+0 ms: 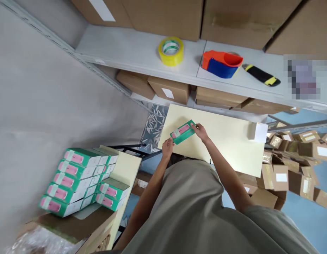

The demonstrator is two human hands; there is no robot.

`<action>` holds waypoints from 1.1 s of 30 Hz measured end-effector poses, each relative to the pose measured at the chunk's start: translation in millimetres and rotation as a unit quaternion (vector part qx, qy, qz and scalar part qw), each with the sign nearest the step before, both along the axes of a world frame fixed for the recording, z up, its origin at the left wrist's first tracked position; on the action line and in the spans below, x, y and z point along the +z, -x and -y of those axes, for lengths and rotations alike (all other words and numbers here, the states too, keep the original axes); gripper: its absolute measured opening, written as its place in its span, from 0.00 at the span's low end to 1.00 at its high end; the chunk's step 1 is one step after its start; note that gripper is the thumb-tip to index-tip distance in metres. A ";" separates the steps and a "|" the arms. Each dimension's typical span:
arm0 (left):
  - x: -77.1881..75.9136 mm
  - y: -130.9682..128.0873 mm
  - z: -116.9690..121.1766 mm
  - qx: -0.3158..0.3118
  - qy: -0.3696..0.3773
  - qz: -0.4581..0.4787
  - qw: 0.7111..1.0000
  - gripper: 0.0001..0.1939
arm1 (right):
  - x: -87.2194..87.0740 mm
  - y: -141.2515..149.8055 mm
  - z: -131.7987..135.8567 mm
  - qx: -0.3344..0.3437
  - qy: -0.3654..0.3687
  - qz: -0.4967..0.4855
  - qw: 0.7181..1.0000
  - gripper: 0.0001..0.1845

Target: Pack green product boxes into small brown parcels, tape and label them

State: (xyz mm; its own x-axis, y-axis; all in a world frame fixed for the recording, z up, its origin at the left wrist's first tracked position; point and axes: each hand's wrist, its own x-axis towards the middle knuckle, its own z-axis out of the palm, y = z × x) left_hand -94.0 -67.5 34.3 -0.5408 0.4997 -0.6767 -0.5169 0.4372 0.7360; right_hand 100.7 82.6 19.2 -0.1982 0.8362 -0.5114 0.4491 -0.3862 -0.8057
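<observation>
A flat green carton (183, 132) with a pink picture on its face is held between my two hands, over the left part of a pale yellow table (224, 141). My left hand (167, 148) grips its lower left corner, fingers closed. At the upper right end, my right hand (199, 132) pinches the carton with the thumb on its face. A small white box (258, 132) stands at the table's right edge, apart from both hands. Similar green and pink cartons (64, 180) are stacked on a side table (128, 162) to the left.
On the shelf (121, 44) ahead lie yellow tape (171, 51), an orange and blue tape dispenser (222, 64) and a black and yellow utility knife (261, 75). Brown cartons (163, 17) fill the shelves. Several opened cardboard boxes (298, 162) lie on the floor at right.
</observation>
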 end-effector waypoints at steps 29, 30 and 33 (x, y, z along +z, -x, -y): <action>56.5 41.9 142.1 0.148 -0.077 -0.059 0.984 0.37 | -5.0 163.7 106.7 0.327 -0.081 -0.132 0.932 0.30; 60.8 46.2 153.1 0.175 -0.087 -0.062 0.979 0.38 | -3.9 163.8 120.9 0.341 -0.071 -0.141 0.927 0.31; 74.6 58.3 186.5 0.235 -0.117 -0.067 0.963 0.36 | 4.3 168.9 158.1 0.367 -0.032 -0.157 0.916 0.33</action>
